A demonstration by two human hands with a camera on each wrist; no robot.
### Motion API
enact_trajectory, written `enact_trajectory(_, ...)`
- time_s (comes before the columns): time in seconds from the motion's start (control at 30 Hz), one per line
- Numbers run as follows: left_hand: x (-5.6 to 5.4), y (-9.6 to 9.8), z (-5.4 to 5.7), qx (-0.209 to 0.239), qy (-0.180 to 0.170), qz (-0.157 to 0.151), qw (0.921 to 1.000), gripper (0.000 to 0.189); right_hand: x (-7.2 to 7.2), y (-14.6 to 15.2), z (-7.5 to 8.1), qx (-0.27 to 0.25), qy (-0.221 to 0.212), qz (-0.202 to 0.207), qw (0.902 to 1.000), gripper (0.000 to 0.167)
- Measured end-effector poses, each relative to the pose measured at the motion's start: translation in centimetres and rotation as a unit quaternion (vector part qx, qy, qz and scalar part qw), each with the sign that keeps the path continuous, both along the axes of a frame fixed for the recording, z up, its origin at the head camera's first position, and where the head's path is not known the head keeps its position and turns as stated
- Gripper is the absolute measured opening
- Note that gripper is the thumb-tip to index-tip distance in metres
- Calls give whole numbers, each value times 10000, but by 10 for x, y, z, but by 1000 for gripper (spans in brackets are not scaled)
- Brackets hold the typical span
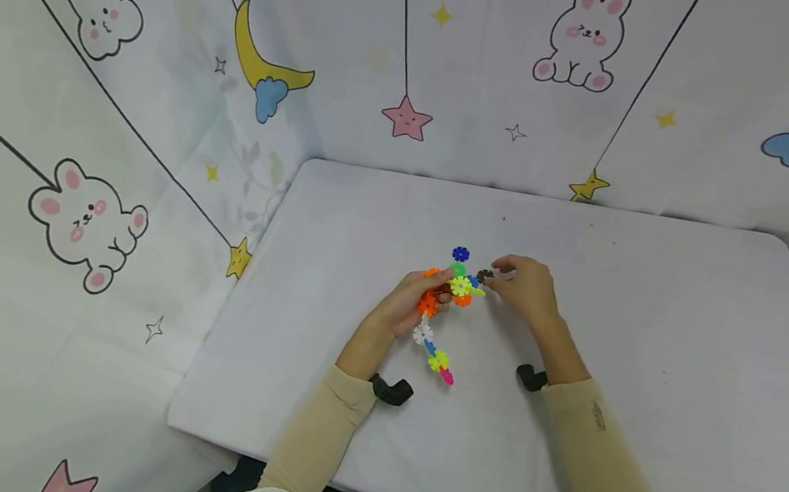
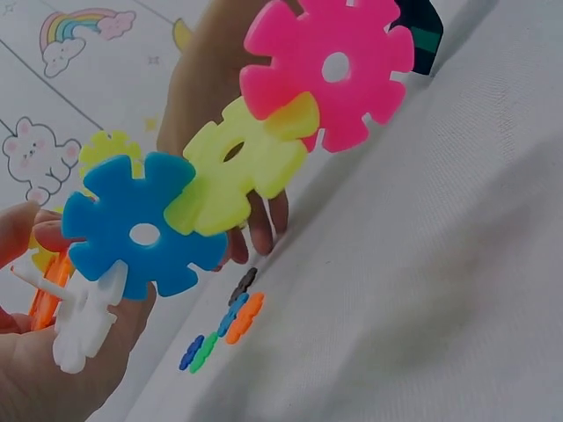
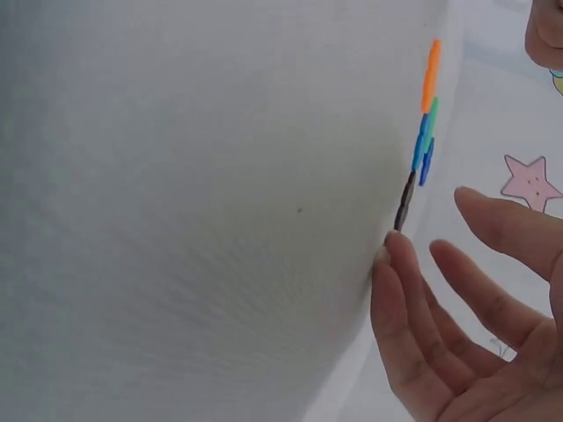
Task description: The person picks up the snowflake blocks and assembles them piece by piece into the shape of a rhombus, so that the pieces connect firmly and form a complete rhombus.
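Observation:
My left hand (image 1: 405,305) grips a chain of interlocking flower-shaped discs. In the left wrist view a pink disc (image 2: 352,97), a yellow disc (image 2: 233,176), a blue disc (image 2: 106,211) and a white disc (image 2: 84,330) are joined edge to edge. An orange disc (image 2: 46,294) sits between thumb and fingers, partly hidden. Across from it, my right hand (image 1: 526,288) reaches down to a dark brown disc (image 3: 405,200) lying on the table. Its fingertips (image 3: 384,255) meet the near edge of that disc, while other fingers stay extended and apart.
Beyond the brown disc lie loose discs: orange (image 3: 431,75), green (image 3: 432,123), blue (image 3: 418,145) and navy (image 1: 461,254). They rest on a white-covered table (image 1: 651,358). A patterned cloth (image 1: 363,40) with bunnies and stars hangs behind. Black wrist mounts (image 1: 392,390) project from both wrists.

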State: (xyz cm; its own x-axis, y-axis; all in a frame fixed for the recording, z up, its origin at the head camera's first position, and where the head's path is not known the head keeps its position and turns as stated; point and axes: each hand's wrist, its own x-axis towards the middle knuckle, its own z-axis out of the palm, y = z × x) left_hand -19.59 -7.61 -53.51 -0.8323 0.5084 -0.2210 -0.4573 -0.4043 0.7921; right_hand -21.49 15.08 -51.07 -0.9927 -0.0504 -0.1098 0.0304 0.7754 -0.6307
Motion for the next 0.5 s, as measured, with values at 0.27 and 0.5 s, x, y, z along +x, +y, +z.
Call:
enact_trajectory(0.27,0,0,0,-185,108,-38,9998,21,-12,-2,-8,463,-90,211,9987,40)
enact_trajectory(0.5,0,1,-2,-154,112,-84,9998,17,-17,-2,-11,612,-174,296,9975,27)
